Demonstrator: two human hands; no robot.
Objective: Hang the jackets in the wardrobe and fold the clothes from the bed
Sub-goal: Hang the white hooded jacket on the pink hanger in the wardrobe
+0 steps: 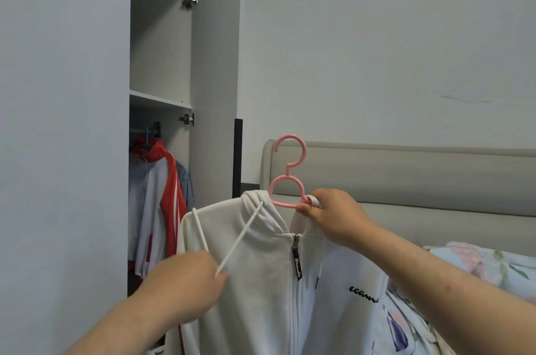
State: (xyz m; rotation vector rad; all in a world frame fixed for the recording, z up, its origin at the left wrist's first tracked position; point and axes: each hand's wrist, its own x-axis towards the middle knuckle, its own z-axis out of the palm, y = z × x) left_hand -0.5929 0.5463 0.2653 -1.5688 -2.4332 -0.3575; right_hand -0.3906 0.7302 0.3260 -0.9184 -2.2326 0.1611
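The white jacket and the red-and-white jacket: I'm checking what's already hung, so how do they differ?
The white jacket is white with black lettering; the red-and-white jacket has red panels with white stripes. The white jacket sits on a pink hanger gripped by the right hand, outside the wardrobe, its drawstring in the left hand; the red-and-white jacket hangs inside on a blue hanger. Both are on hangers.
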